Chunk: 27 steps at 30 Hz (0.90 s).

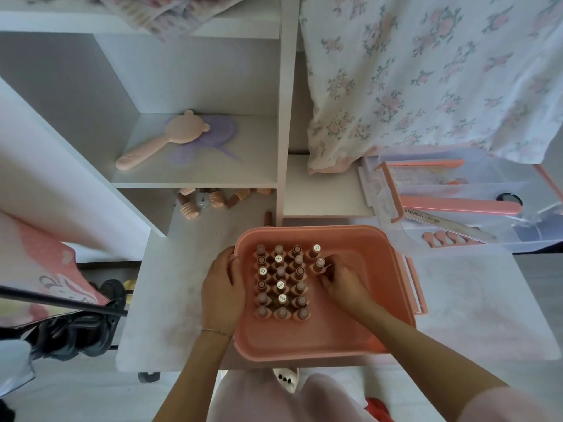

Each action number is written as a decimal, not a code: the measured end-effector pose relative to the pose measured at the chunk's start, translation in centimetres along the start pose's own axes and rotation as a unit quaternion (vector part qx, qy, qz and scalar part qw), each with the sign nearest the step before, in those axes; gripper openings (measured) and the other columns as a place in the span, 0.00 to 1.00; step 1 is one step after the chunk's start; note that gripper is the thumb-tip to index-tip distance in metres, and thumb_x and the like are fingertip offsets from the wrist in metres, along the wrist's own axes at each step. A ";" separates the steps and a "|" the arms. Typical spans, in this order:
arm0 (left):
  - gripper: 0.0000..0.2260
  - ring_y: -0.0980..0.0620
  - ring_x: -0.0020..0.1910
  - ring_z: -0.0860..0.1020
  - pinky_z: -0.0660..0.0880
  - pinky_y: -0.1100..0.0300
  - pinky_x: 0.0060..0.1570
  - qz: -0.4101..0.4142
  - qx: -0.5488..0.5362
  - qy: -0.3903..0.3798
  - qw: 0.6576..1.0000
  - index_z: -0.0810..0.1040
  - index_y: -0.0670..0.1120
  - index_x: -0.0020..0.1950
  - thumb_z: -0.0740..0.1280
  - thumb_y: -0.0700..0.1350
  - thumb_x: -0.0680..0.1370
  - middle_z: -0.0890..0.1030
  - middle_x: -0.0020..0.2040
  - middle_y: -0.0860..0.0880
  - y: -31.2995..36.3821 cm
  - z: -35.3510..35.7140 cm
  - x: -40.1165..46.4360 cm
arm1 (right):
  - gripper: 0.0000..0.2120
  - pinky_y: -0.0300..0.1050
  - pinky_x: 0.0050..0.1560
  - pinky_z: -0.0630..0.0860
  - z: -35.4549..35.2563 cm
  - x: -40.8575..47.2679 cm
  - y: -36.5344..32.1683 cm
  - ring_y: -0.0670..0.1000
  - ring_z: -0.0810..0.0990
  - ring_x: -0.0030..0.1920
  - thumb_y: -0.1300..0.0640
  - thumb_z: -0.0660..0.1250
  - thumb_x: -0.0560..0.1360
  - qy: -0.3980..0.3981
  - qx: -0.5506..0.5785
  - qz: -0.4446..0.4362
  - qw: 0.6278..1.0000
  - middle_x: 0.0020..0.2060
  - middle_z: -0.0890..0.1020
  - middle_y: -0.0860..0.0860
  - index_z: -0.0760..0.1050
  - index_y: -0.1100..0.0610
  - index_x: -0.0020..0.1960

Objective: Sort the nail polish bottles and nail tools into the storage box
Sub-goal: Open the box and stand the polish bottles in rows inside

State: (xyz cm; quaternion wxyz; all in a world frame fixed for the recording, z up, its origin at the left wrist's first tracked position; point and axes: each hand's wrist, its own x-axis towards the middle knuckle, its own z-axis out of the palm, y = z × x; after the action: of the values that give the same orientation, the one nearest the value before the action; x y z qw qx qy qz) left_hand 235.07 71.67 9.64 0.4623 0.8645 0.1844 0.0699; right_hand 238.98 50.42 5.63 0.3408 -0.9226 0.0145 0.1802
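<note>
At frame centre, the left hand (224, 292) grips the pink storage box (350, 336) rim on the bench (170, 300). The right hand (341, 280) seems to pinch a nail polish bottle (319, 264) beside upright bottle rows (281, 283).

Inside the salmon-pink plastic storage box (350, 236), the upright nail polish bottles (281, 283) pack the left-middle, so that part's blocked. The box floor to the right and along the near edge is open from above. The left hand (224, 295) covers the left rim, and the right hand (342, 280) sits just right of the bottles. The white table (170, 300) left of the box is bare.
</note>
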 end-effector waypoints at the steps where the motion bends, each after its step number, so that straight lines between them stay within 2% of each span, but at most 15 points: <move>1: 0.11 0.54 0.48 0.73 0.66 0.61 0.50 0.001 0.001 -0.001 1.000 0.74 0.48 0.60 0.56 0.44 0.81 0.79 0.54 0.48 0.0 0.0 0.0 | 0.10 0.46 0.45 0.73 0.0 0.0 -0.1 0.55 0.79 0.48 0.58 0.63 0.75 0.000 -0.003 -0.002 1.000 0.47 0.81 0.54 0.69 0.57 0.55; 11: 0.11 0.55 0.49 0.73 0.66 0.61 0.50 0.005 0.001 0.000 1.000 0.75 0.47 0.60 0.56 0.44 0.81 0.79 0.54 0.48 -0.2 0.0 0.1 | 0.10 0.47 0.49 0.73 0.3 0.2 -0.6 0.57 0.78 0.52 0.61 0.62 0.74 0.013 0.017 -0.009 1.000 0.51 0.81 0.57 0.70 0.60 0.55; 15: 0.11 0.55 0.50 0.73 0.67 0.61 0.51 0.004 0.001 -0.003 1.000 0.74 0.48 0.60 0.56 0.44 0.81 0.79 0.55 0.48 -0.4 0.0 0.1 | 0.09 0.48 0.50 0.74 0.4 0.3 -0.6 0.57 0.78 0.51 0.61 0.62 0.75 0.018 0.027 -0.001 0.999 0.51 0.81 0.57 0.71 0.60 0.54; 20: 0.11 0.53 0.50 0.74 0.67 0.60 0.51 0.008 0.000 -0.006 1.000 0.74 0.48 0.60 0.56 0.44 0.81 0.79 0.54 0.49 -0.5 0.1 0.1 | 0.08 0.46 0.48 0.73 0.5 0.3 -0.5 0.56 0.78 0.51 0.61 0.62 0.75 0.019 0.028 0.007 0.999 0.50 0.81 0.56 0.71 0.60 0.54; 24: 0.11 0.55 0.49 0.73 0.66 0.61 0.50 0.004 0.000 -0.005 1.000 0.74 0.48 0.60 0.56 0.44 0.81 0.79 0.53 0.50 -0.5 0.0 0.2 | 0.09 0.49 0.51 0.75 0.6 0.3 -0.6 0.56 0.78 0.50 0.61 0.63 0.74 0.023 0.034 0.020 0.999 0.49 0.81 0.57 0.71 0.60 0.54; 27: 0.11 0.55 0.49 0.73 0.66 0.61 0.50 0.001 -0.001 -0.009 1.000 0.74 0.48 0.59 0.56 0.44 0.81 0.79 0.54 0.49 -0.5 0.0 0.2 | 0.10 0.47 0.48 0.74 0.6 0.3 -0.6 0.56 0.78 0.49 0.61 0.64 0.74 0.023 0.037 0.035 0.998 0.48 0.80 0.56 0.70 0.60 0.54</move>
State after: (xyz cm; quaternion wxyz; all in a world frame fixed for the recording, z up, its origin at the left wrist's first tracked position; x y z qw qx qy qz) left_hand 235.14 72.04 9.21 0.4651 0.8648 0.1787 0.0628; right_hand 239.15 51.29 5.46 0.3675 -0.9122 0.0615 0.1703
